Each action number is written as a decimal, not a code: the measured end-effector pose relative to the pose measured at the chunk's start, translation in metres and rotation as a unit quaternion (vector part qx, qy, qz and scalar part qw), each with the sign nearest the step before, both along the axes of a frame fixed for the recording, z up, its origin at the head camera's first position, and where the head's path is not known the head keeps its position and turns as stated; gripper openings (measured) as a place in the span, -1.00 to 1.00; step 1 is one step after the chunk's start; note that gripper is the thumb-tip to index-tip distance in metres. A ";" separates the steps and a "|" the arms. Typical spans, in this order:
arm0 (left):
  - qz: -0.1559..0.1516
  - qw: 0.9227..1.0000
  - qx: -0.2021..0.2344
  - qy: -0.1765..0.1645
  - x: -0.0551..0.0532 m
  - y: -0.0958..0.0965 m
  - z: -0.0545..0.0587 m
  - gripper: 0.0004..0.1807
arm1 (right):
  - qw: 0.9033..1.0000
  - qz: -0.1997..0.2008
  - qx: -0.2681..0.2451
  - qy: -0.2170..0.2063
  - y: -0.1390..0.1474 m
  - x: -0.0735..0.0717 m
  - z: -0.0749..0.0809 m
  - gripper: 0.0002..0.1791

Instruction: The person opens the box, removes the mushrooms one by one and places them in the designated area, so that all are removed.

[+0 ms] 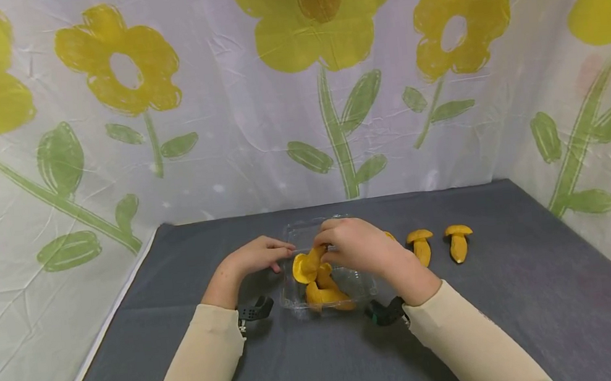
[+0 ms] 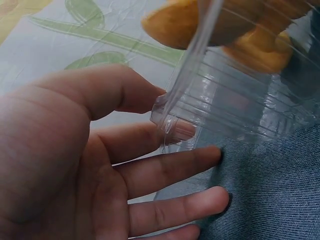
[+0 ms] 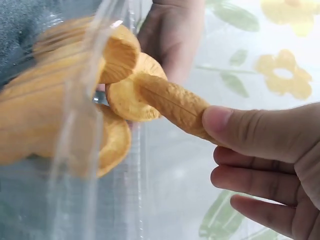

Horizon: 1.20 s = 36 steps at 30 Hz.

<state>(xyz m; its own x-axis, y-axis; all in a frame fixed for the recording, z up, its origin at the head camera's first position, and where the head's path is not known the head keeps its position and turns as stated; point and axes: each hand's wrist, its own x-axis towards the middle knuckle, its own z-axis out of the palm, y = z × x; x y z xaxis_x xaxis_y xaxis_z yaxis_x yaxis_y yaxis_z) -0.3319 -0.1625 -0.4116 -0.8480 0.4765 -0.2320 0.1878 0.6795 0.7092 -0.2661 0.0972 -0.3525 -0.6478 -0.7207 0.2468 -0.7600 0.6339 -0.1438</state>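
Note:
A clear plastic container (image 1: 361, 285) sits on the dark cloth. My left hand (image 1: 253, 257) pinches its left rim between thumb and index finger, while the other fingers stretch out below in the left wrist view. Above the container, my right hand (image 1: 358, 244) pinches a yellow mushroom (image 1: 304, 269) by the end of its stem. That mushroom's round cap (image 3: 131, 97) points toward the container, past its wall in the right wrist view. Several more yellow mushrooms (image 1: 324, 294) lie inside in a loose heap.
To the right of the container, a yellow mushroom (image 1: 421, 246) and another mushroom (image 1: 459, 245) lie on the dark tablecloth (image 1: 520, 317). Part of a further one (image 1: 389, 235) shows behind my right hand. A flower-printed curtain (image 1: 232, 130) hangs behind and at both sides.

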 end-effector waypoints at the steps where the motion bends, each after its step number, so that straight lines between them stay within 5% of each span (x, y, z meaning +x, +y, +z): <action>1: 0.000 1.000 0.000 0.000 0.000 0.000 0.000 -0.56 | 1.000 -0.001 -0.006 -0.008 0.001 0.000 0.001 -0.79; 14: -0.001 1.000 0.010 0.000 -0.001 0.000 0.002 -0.53 | 0.995 -0.024 -0.036 -0.094 0.009 -0.001 0.012 -0.78; 22: -0.003 1.000 0.007 -0.001 -0.002 0.000 0.001 -0.53 | 0.992 -0.043 -0.002 -0.119 0.012 -0.001 0.012 -0.50; 36: 0.007 1.000 0.008 0.000 0.000 0.001 0.000 -0.52 | 0.981 -0.106 -0.004 -0.162 0.022 -0.002 0.015 -0.66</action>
